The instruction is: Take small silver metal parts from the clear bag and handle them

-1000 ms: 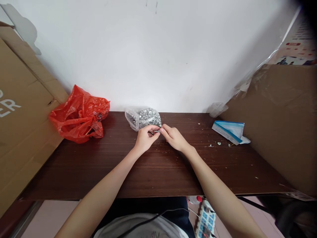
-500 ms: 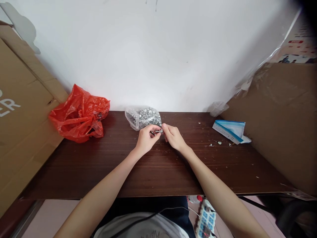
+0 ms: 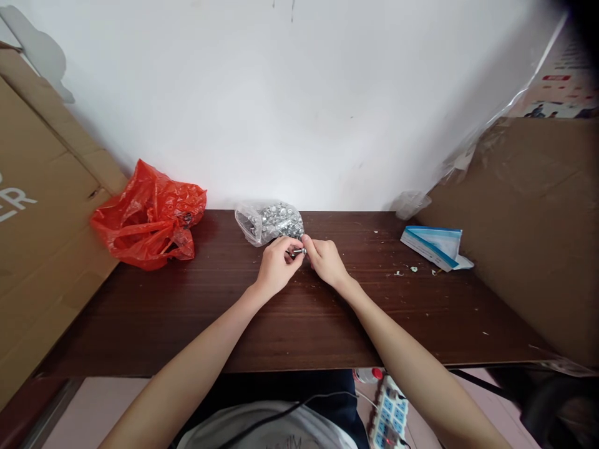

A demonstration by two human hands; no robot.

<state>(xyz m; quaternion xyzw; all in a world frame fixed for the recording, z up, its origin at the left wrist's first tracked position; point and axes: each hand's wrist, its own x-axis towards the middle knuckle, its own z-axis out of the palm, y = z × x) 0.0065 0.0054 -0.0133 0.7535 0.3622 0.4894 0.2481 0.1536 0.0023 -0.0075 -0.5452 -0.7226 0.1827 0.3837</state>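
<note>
My left hand [image 3: 276, 267] and my right hand [image 3: 326, 261] meet fingertip to fingertip over the dark wooden table [image 3: 290, 324]. Between them they pinch a small silver metal part [image 3: 297, 252], a bolt or similar fastener. Just behind the fingers lies a clear plastic bag [image 3: 269, 221] filled with several shiny metal fasteners. Which hand carries the part's weight cannot be told; both sets of fingers touch it.
A crumpled red plastic bag [image 3: 150, 215] lies at the table's back left. A blue-and-white booklet [image 3: 433, 246] lies at the right, with small scraps around it. Cardboard sheets [image 3: 42, 206] flank both sides. A power strip [image 3: 388, 415] sits on the floor below.
Both hands stay together on the small metal part; the fingers have shifted slightly and the hands have drifted a little toward the bag of fasteners.
</note>
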